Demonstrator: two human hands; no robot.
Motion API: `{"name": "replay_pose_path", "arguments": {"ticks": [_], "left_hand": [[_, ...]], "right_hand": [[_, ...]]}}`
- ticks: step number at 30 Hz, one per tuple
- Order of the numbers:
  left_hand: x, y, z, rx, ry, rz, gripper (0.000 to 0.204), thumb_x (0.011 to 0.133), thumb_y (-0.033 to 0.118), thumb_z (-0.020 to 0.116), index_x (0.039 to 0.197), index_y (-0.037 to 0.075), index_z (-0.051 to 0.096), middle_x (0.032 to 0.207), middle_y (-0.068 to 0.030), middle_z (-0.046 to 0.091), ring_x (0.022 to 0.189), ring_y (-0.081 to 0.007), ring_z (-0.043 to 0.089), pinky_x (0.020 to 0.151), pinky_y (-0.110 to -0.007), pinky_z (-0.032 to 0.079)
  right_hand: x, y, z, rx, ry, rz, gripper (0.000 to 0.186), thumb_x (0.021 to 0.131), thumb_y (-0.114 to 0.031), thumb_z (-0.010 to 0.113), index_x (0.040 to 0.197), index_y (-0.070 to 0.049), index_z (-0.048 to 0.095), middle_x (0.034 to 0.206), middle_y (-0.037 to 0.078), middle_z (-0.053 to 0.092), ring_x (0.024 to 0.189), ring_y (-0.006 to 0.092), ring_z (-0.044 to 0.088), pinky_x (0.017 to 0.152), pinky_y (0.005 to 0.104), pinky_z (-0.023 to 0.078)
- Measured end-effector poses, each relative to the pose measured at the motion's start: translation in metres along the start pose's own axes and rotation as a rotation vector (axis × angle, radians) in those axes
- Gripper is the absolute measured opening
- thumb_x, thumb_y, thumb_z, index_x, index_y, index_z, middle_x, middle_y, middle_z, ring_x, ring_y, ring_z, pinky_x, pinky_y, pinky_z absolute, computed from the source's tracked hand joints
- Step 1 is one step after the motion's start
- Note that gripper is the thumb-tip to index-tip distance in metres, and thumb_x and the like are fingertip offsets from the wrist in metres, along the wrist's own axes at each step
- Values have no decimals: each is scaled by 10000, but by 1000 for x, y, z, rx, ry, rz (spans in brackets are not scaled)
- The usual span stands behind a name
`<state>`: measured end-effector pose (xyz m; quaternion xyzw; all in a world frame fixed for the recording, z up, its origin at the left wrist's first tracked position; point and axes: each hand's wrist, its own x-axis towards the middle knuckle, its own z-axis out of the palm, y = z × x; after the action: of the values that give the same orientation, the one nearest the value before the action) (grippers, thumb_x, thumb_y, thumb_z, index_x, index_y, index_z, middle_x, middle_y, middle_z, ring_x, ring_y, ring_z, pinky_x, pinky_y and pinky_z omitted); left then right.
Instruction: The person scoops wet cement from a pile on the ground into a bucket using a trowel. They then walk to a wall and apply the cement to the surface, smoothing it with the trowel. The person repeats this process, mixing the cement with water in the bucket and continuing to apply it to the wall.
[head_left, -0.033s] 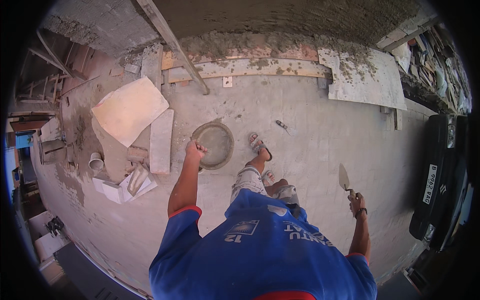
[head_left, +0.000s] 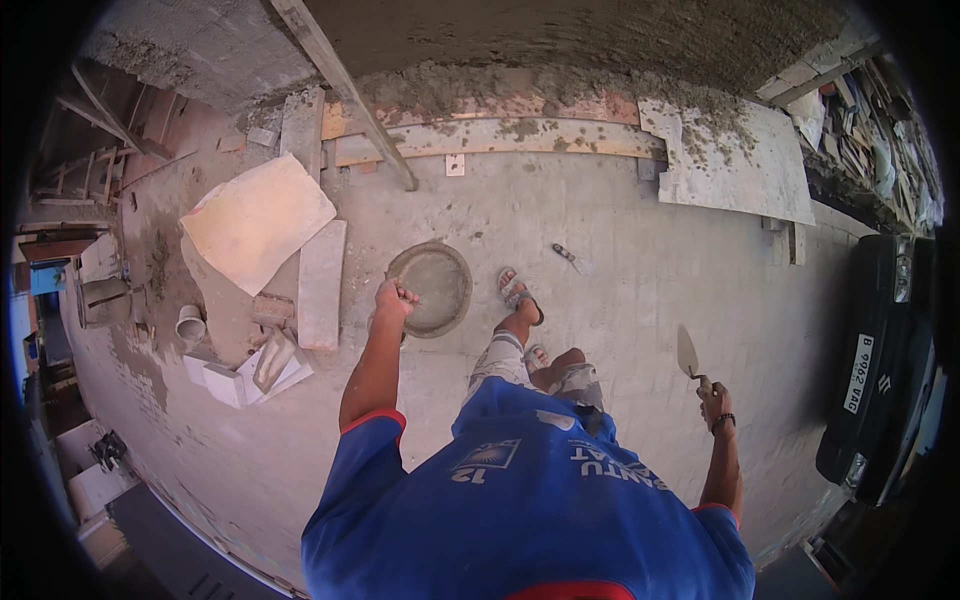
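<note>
At the left side of a round grey basin (head_left: 440, 300), my left hand (head_left: 397, 297) is closed with its fingers curled on the rim. A grey film of mortar coats the inside of the basin. Out to the right, my right hand (head_left: 714, 398) wraps round the handle of a pointed trowel (head_left: 687, 353), whose blade points away from me. On the floor past my feet lies a small tool (head_left: 568, 256) with a dark handle and a pale flat end.
A slanting wooden post (head_left: 355, 105) and a mortar-spattered plank (head_left: 500, 135) stand by the far wall. Left are a pale sheet (head_left: 258, 222), a long slab (head_left: 322, 285), white blocks (head_left: 225, 384) and a bucket (head_left: 190, 324). A dark car (head_left: 868, 380) is parked at right.
My left hand and the basin have shifted slightly to the right together. The trowel in my right hand has barely moved.
</note>
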<state>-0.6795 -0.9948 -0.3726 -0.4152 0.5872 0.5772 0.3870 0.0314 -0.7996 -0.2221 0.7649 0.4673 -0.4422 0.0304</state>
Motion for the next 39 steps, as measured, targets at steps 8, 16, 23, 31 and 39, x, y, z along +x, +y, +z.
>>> {"name": "replay_pose_path", "arguments": {"ticks": [8, 16, 23, 31, 39], "left_hand": [[80, -78, 106, -86, -63, 9, 239, 923, 181, 548, 711, 132, 449, 569, -1, 397, 464, -177, 390, 541, -382, 402], [166, -121, 187, -99, 44, -4, 215, 909, 187, 571, 727, 135, 469, 579, 1, 406, 503, -183, 428, 559, -388, 423], [239, -177, 218, -174, 106, 51, 232, 914, 179, 558, 710, 116, 465, 600, -22, 415, 551, -194, 461, 571, -380, 432], [243, -222, 195, -318, 26, 198, 62, 917, 85, 536, 868, 59, 508, 633, -14, 480, 543, -157, 539, 583, -345, 534], [243, -232, 185, 21, 49, 443, 147, 943, 100, 523, 1043, 3, 570, 736, -27, 563, 683, -137, 588, 708, -315, 533]], "right_hand": [[125, -109, 18, -393, 5, -147, 279, 847, -293, 637, 932, -36, 569, 640, 73, 555, 528, 198, 549, 461, 338, 438], [278, -303, 81, -1032, -197, -761, 362, 856, -259, 608, 1201, -165, 545, 905, 190, 627, 816, 387, 644, 723, 495, 512], [468, -492, 254, -1071, -296, -805, 447, 846, -443, 598, 1148, -116, 557, 975, 224, 667, 961, 425, 628, 848, 513, 491], [626, -649, 406, -1154, -160, -1019, 630, 868, -454, 574, 1368, -84, 474, 1144, 265, 615, 1126, 411, 565, 988, 484, 446], [684, -707, 460, -1052, -86, -1329, 501, 862, -409, 576, 1229, -68, 596, 1049, 265, 641, 1017, 417, 600, 902, 490, 475]]}}
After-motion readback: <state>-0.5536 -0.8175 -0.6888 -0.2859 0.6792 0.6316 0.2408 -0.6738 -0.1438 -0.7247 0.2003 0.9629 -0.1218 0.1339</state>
